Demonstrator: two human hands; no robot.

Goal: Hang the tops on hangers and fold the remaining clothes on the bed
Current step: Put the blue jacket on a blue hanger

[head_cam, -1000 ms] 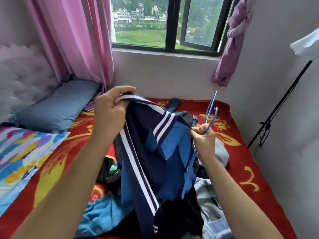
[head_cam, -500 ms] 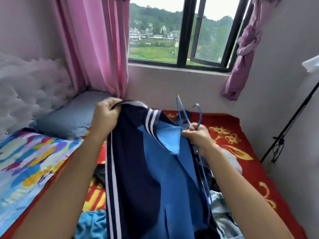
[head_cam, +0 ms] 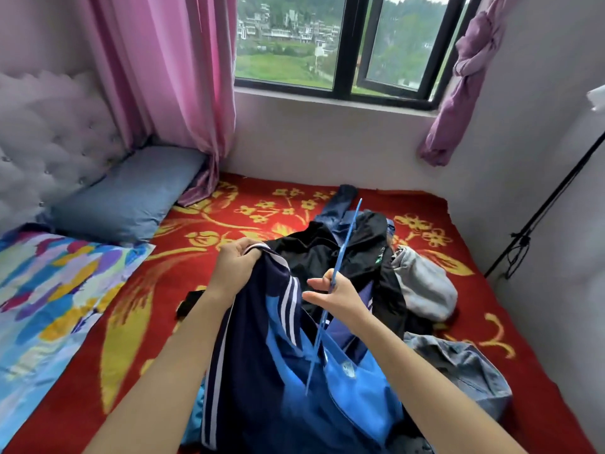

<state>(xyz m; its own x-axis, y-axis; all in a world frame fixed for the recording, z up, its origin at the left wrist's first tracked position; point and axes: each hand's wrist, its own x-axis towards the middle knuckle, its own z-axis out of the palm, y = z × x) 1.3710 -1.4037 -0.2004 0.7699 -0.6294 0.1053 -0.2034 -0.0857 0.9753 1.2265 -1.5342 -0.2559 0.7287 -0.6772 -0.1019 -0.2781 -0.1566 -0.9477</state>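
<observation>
Though the bed (head_cam: 229, 224) runs out of view at its near edge, its red and gold blanket shows across the middle. Along the bed's left edge stands a tufted headboard (head_cam: 49, 132), with a many-coloured quilt (head_cam: 49, 290) lying below it and a blue pillow (head_cam: 131, 191) toward the far left corner. A pink curtain (head_cam: 170, 77) hangs there, its hem touching the blanket. Near the middle of the bed the left grip (head_cam: 235, 267) is clamped on the collar of a navy and blue jacket (head_cam: 262, 355) with white stripes, fingers curled round bunched cloth. The jacket hangs toward the near edge, and its lower part is cut off. Behind it lies a black garment (head_cam: 311, 247), partly hidden by the jacket and the hands. A blue hanger (head_cam: 348, 237) is seen edge-on as a thin slanted strip, so its hook cannot be made out; its lower end dips into the jacket's open front and blurs there. The right grip (head_cam: 337, 293) is clamped on the hanger at mid-length, though how the far fingers close is hidden. Toward the right edge lie a grey garment (head_cam: 422, 290) and, nearer, a denim piece (head_cam: 465, 365), partly under the right forearm. Beyond the far edge are a window (head_cam: 343, 44) and a knotted purple cloth (head_cam: 468, 77); a black stand (head_cam: 540, 217) leans by the right wall, its top cut off
</observation>
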